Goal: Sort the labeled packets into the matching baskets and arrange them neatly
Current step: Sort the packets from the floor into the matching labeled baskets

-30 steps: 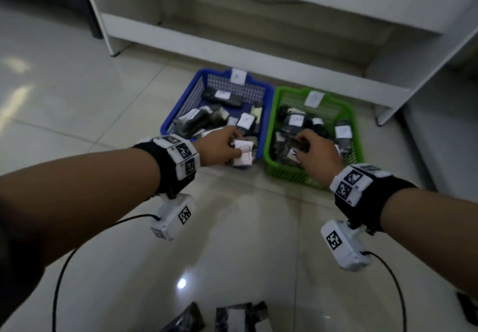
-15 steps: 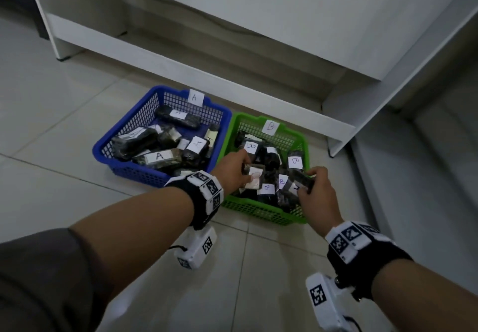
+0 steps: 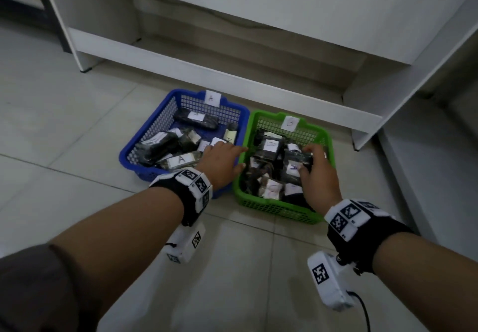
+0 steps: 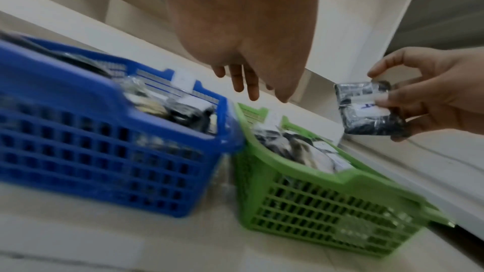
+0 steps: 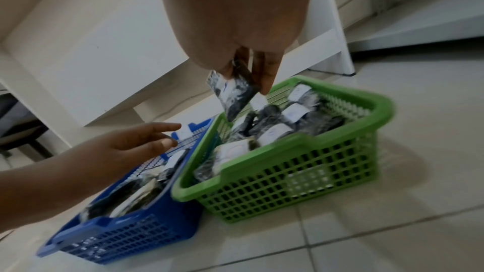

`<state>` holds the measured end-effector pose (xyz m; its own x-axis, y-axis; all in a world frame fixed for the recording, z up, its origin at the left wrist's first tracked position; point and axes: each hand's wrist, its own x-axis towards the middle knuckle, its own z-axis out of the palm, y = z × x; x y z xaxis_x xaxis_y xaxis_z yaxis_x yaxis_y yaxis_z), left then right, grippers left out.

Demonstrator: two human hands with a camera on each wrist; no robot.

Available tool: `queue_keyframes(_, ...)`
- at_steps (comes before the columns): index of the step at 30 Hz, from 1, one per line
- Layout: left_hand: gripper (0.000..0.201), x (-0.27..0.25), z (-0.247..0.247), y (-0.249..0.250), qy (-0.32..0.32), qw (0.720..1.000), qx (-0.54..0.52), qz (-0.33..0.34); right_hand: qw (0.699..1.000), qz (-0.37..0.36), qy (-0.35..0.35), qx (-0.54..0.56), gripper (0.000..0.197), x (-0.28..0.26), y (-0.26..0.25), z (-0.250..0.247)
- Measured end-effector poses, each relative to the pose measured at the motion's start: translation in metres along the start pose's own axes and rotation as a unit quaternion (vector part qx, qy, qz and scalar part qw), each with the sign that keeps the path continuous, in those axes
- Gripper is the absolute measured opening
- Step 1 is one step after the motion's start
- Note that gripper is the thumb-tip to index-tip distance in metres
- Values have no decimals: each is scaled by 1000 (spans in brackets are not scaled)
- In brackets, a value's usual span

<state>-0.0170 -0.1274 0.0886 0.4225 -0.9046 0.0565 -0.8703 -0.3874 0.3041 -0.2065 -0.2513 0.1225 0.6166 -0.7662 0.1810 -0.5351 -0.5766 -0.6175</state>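
Note:
A blue basket [image 3: 155,124] tagged A and a green basket [image 3: 320,135] tagged B stand side by side on the floor, both holding several dark labeled packets. My right hand [image 3: 314,166] hovers over the green basket and pinches a dark packet [image 4: 366,109] with a white label; the same packet [image 5: 235,94] hangs from my fingers in the right wrist view. My left hand [image 3: 222,158] is empty, fingers stretched out, above the seam between the blue basket [image 4: 104,131] and the green basket [image 4: 327,204].
A white shelf unit [image 3: 232,47] stands right behind the baskets, with its side panel [image 3: 413,78] at the right. Tiled floor [image 3: 64,111] lies around them.
My left hand has let go of the packet it held and now stretches empty between the baskets. The right hand still holds its packet over the green basket. The view has shifted.

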Motion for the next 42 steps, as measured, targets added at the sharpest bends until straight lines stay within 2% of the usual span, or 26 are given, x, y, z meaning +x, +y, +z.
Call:
queue_keyframes(5,37,-43,-42,-88,40,998,39,-27,994,-78,-67,30,14,16,-59,66)
queue_keyframes(10,37,-98,-57,-158,-12,993,94,-69,983,-87,-161,22,16,19,-94,122)
queue_keyframes(12,38,-116,-55,-175,-36,991,107,-68,976,-75,-192,-67,18,14,-95,144)
queue_keyframes(15,43,-133,-48,-186,-69,989,125,-30,950,-22,-208,-232,33,5,-92,159)
queue_keyframes(17,48,-138,-42,-184,-108,985,133,-4,945,-11,-209,-253,39,4,-92,157)
queue_keyframes(20,62,-141,-32,-173,-153,970,187,35,939,-20,-212,-269,37,0,-90,146)
queue_keyframes(23,68,-141,-24,-155,-140,969,202,32,945,-70,-184,-263,34,-17,-88,128)
queue_keyframes(25,64,-141,-16,-140,-155,967,199,40,938,-139,-185,-256,32,-38,-82,114)
queue_keyframes(27,59,-146,-7,-126,-185,961,194,61,913,-232,-224,-249,32,-66,-71,100)
queue_keyframes(29,56,-157,1,-116,-214,956,181,91,873,-309,-291,-240,35,-98,-58,87)
queue_keyframes(31,54,-176,9,-103,-249,947,156,128,831,-342,-367,-241,40,-132,-40,76)
queue_keyframes(34,55,-213,19,-82,-298,935,90,169,775,-352,-466,-240,57,-178,-21,68)
queue_keyframes(37,71,-252,27,-62,-340,917,49,206,725,-347,-535,-260,87,-216,-11,68)
queue_keyframes(40,83,-277,34,-47,-406,880,66,237,692,-367,-542,-304,102,-238,-7,76)
queue_keyframes(42,84,-284,37,-39,-428,866,80,245,684,-377,-536,-321,98,-244,-7,82)
